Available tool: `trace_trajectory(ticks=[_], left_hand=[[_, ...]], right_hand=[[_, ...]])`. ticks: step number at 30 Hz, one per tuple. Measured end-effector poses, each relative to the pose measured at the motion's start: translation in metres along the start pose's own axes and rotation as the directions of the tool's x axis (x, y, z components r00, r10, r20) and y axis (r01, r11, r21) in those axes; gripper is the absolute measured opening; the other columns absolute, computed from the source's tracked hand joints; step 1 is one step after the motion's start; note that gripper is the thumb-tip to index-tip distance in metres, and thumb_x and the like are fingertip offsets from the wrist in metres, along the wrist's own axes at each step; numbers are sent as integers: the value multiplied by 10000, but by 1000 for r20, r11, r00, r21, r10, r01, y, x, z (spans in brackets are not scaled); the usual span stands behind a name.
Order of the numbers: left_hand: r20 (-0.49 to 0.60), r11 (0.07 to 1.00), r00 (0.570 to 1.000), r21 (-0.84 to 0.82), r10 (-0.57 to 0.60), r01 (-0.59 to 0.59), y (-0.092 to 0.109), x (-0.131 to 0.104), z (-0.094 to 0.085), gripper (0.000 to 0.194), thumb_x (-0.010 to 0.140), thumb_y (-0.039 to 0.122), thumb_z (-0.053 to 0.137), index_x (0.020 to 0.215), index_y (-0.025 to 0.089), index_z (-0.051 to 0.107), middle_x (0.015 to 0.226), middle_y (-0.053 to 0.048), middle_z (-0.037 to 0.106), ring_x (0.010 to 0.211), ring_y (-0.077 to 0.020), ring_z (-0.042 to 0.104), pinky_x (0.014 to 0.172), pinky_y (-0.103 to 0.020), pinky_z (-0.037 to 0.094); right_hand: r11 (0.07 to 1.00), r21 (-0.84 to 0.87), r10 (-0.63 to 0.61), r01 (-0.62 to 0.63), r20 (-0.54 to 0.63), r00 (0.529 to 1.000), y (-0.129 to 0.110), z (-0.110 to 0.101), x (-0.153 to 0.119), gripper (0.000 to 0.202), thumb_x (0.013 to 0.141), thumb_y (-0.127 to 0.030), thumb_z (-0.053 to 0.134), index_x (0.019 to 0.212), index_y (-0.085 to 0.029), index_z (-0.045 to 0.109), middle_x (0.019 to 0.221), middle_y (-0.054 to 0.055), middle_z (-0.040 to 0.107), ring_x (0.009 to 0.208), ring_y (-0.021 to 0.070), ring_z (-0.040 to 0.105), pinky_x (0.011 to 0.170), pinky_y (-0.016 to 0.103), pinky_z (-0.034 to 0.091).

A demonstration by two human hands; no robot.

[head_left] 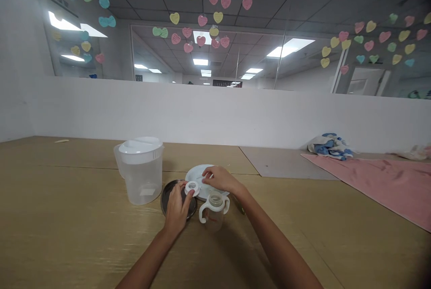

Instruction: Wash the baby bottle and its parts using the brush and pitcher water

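Observation:
My left hand (179,204) grips a white bottle collar ring (192,188) between thumb and fingers, its round opening facing up. The ring is above the gap between a dark round tray (165,198) and a pale blue plate (195,172). Over that plate, my right hand (218,178) bends with its fingers close together; whatever may be at the fingertips is too small to make out. Just in front of the plate stands an upright clear baby bottle (214,220), uncapped, with white handles (226,205) on both sides. My right wrist passes beside it.
A translucent lidded pitcher (143,179) stands to the left of the tray. At the back right are a bunched blue-and-white cloth (330,146), a grey mat (283,163) and a pink cloth (380,181). A white wall (215,113) borders the table's far edge.

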State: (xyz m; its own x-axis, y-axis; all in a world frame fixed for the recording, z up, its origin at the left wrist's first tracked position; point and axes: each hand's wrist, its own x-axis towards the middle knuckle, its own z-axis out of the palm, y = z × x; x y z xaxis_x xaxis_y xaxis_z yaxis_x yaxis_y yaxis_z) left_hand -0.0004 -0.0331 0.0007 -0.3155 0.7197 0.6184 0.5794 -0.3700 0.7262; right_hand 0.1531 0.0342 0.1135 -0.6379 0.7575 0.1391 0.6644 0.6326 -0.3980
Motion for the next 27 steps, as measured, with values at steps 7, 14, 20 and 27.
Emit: trace_trajectory(ticks=[7, 14, 20, 27], left_hand=[[18, 994, 1000, -110, -2, 4, 8, -2, -1, 368, 884, 443, 332, 1118, 189, 457, 1104, -93, 592, 1034, -204, 556, 899, -373, 421], [-85, 991, 987, 41, 133, -130, 2, 3, -2, 235, 853, 386, 432, 877, 202, 576, 1069, -72, 606, 1040, -214, 522, 925, -398, 387], [-99, 980, 978, 100, 183, -174, 4, 3, -4, 257, 815, 396, 506, 662, 204, 579, 949, -50, 622, 952, -204, 545, 858, -368, 420], [-33, 977, 983, 125, 180, -174, 7, 1, -4, 416, 853, 387, 441, 502, 194, 552, 907, -47, 623, 895, -187, 554, 813, -340, 424]], right_hand=[[956, 188, -249, 223, 125, 960, -8, 8, -3, 278, 677, -310, 634, 930, -201, 673, 868, 6, 663, 758, 134, 589, 633, 201, 410], [996, -85, -6, 3, -30, 1000, 11, 13, 6, 263, 720, -288, 583, 927, -151, 671, 932, 85, 665, 818, 183, 583, 668, 243, 379], [998, 6, 60, -61, 97, 993, 35, 22, 17, 252, 672, -340, 627, 861, -189, 699, 875, 27, 669, 747, 149, 577, 612, 219, 380], [994, 85, 55, -75, 214, 975, 48, 29, 22, 228, 649, -269, 624, 837, -182, 720, 789, 7, 679, 695, 127, 575, 591, 198, 394]])
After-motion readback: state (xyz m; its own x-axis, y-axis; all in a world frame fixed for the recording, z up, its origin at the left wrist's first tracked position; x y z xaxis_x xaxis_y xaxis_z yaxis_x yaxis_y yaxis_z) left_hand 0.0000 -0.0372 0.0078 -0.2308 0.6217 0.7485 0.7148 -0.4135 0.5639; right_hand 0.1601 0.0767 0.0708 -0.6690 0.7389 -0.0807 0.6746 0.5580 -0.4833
